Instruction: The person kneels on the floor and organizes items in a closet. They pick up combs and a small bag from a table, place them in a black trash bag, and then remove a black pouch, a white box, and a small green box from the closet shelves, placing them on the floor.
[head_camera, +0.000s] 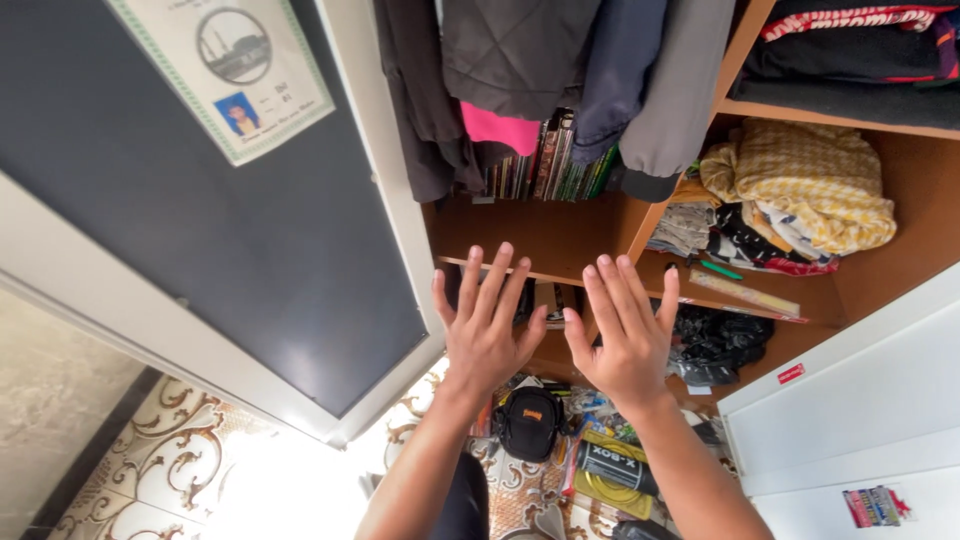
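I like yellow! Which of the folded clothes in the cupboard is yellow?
The checked yellow-and-cream cloth, bundled on top of the pile on the middle right shelf. The clothes under it are white, black and red; those on the shelf above are dark.

Green-bordered certificate (222, 72) on dark door; black-yellow box (610, 470) on floor.

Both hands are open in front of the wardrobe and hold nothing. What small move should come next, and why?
Probably reach forward to the wooden shelf. The left hand and the right hand are spread, empty and level with its edge; the books behind are the nearest things. This is only a guess.
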